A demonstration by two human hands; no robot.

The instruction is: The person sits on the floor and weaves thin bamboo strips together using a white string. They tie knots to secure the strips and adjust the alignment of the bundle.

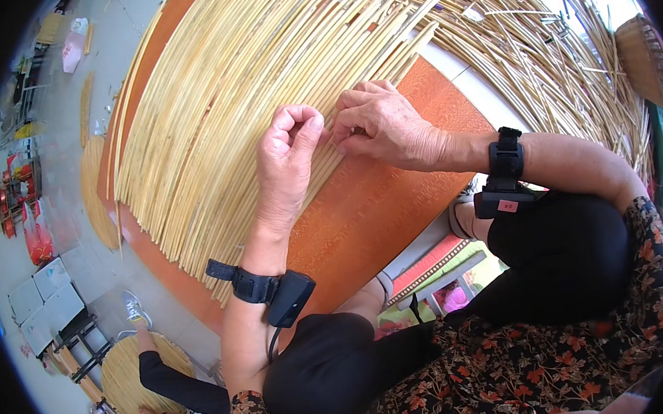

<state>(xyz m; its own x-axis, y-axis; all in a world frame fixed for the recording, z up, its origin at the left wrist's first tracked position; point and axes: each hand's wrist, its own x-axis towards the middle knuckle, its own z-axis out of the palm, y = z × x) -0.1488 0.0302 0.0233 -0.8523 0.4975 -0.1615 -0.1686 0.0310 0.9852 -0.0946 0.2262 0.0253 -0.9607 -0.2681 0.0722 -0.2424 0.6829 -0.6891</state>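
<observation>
While left grip (285, 160) and right grip (391, 126), two in all, sit pinched closed, contents too fine to tell, one row of pale stalks (222, 106), uncountable, lies beneath and leftward, slanting away rightward on one surface (367, 208), left nearer its middle, one basket (642, 62) beyond.

Behind the bare left hand (285, 164), a black strap (256, 284) fastens a dark rounded box (290, 298), with a thin black cable (273, 341) running from it. Behind the bare right hand (387, 125), a similar black band (506, 160) carries a black case (490, 204) marked with a small pink label (507, 206). The clothing is plain black trousers (561, 259) and a short-sleeved black top (508, 372) printed all over in an orange-red and tan floral pattern
</observation>
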